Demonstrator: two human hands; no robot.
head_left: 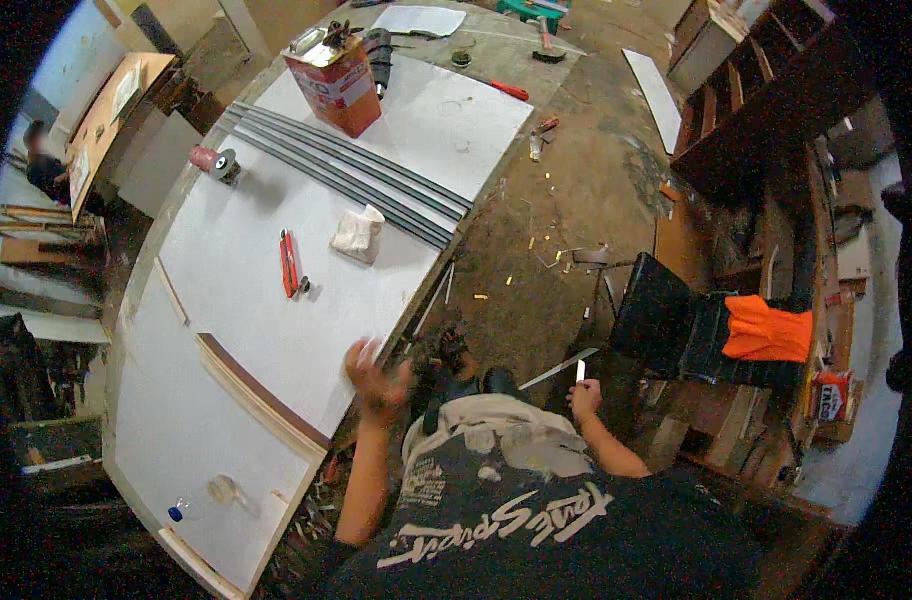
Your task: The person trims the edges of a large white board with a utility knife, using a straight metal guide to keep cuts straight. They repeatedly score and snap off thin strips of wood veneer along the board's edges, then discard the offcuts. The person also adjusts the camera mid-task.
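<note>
My left hand [380,384] is raised at the right edge of the white-topped table [246,310], fingers bent and apart and a little blurred; I see nothing held in it. My right hand [584,400] is low on the right beside my body, closed round a small flat white piece [581,371] that sticks up from the fingers. Nearest my left hand on the table are a folded whitish cloth [357,235], a red-handled tool [289,262] and a curved wooden strip with a brown face [261,390].
Dark grey rods [346,170] lie across the table near a red-and-white tin [336,88] and a reddish spool [214,163]. A tape roll [223,488] and clear bottle [181,511] are near left. Right stands a black chair [656,305] by an orange cloth [768,328]. A person [46,170] is far left.
</note>
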